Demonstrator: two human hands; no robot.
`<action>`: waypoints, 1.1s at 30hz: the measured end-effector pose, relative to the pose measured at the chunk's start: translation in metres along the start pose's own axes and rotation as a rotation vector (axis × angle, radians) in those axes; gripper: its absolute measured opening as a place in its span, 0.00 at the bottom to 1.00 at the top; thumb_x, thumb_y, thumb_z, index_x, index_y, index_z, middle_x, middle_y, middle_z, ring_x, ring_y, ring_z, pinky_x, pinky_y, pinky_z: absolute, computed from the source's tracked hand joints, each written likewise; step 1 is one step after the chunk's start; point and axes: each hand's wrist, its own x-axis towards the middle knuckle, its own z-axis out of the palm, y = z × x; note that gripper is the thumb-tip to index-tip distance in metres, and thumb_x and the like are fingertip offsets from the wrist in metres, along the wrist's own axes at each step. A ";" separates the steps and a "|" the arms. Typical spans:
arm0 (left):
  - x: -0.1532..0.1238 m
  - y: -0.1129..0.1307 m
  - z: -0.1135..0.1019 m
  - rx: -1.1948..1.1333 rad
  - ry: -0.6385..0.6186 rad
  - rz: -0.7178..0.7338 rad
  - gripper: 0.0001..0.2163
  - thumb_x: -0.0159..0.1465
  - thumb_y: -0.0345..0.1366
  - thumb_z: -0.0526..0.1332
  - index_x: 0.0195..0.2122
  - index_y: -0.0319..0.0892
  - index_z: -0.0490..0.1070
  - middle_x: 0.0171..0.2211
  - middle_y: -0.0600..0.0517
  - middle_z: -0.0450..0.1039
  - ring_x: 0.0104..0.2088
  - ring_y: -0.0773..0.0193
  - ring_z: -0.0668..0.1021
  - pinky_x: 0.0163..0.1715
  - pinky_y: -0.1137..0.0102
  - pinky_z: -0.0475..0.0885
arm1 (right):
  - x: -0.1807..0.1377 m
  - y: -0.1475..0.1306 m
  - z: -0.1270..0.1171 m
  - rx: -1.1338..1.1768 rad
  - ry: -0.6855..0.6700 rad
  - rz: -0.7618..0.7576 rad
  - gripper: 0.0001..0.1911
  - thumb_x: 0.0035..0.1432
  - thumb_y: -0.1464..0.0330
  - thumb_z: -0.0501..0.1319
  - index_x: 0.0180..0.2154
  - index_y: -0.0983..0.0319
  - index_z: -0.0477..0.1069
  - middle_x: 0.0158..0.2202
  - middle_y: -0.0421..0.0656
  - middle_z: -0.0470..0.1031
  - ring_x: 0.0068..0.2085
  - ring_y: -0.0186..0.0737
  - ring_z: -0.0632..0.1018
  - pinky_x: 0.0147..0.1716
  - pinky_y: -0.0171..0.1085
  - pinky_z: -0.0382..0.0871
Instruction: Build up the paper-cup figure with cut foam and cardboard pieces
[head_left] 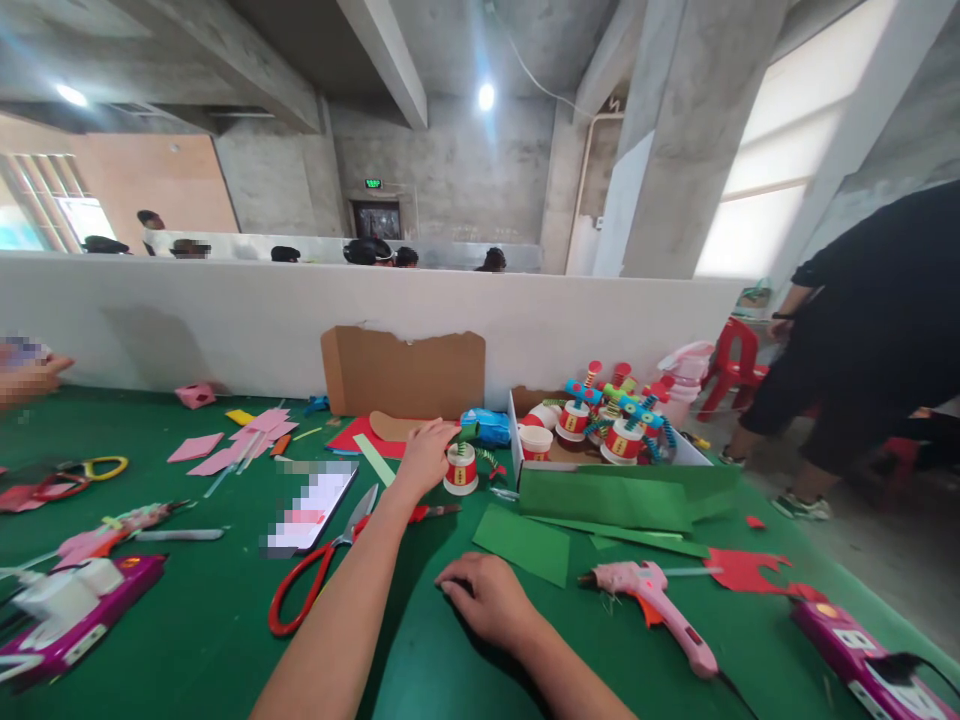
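My left hand (429, 456) reaches forward with bent fingers at a rolled green paper tube (469, 432). The tube sits on top of a red-and-white paper cup (460, 470), which stands upright on the table and has a folded green paper spring arm at its right. Fingertips of this hand are partly hidden behind the knuckles. My right hand (491, 600) rests on the green tabletop, loosely curled, holding nothing that shows. Near it lie a sheet of green paper (523, 545) and a pink hot glue gun (660, 600). Red-handled scissors (319, 570) lie beside my left forearm.
A box (516, 425) holds several finished cup figures. A phone (313, 508), pink paper pieces (247, 440), a second glue gun (124, 530) and purple power strips (94, 620) lie around. A white partition (225, 320) closes the back; a person (877, 310) stands right.
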 end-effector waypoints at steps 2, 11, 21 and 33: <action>0.000 -0.001 0.001 0.008 -0.004 0.006 0.26 0.54 0.22 0.50 0.53 0.41 0.69 0.55 0.50 0.70 0.60 0.55 0.64 0.58 0.57 0.59 | 0.000 -0.001 0.000 0.004 0.001 0.006 0.13 0.59 0.72 0.56 0.41 0.61 0.79 0.39 0.45 0.81 0.41 0.40 0.78 0.41 0.33 0.67; 0.001 -0.004 0.003 0.023 -0.003 -0.002 0.25 0.54 0.22 0.50 0.53 0.43 0.70 0.54 0.50 0.71 0.59 0.56 0.65 0.57 0.57 0.60 | 0.000 0.000 0.001 0.030 0.005 0.009 0.13 0.59 0.72 0.56 0.40 0.61 0.79 0.38 0.44 0.81 0.40 0.39 0.78 0.41 0.33 0.67; 0.003 -0.003 0.004 -0.013 0.021 0.026 0.26 0.53 0.21 0.51 0.53 0.42 0.69 0.55 0.50 0.70 0.58 0.56 0.66 0.57 0.56 0.61 | 0.001 0.001 0.002 0.036 0.019 -0.006 0.13 0.59 0.72 0.56 0.39 0.61 0.79 0.38 0.44 0.81 0.39 0.39 0.78 0.40 0.33 0.67; 0.004 -0.010 -0.016 -0.063 0.217 0.054 0.28 0.52 0.19 0.49 0.53 0.42 0.68 0.53 0.50 0.71 0.57 0.58 0.67 0.56 0.57 0.64 | 0.000 0.003 0.003 0.033 0.014 -0.002 0.12 0.59 0.72 0.56 0.39 0.61 0.78 0.37 0.44 0.80 0.39 0.39 0.78 0.40 0.33 0.67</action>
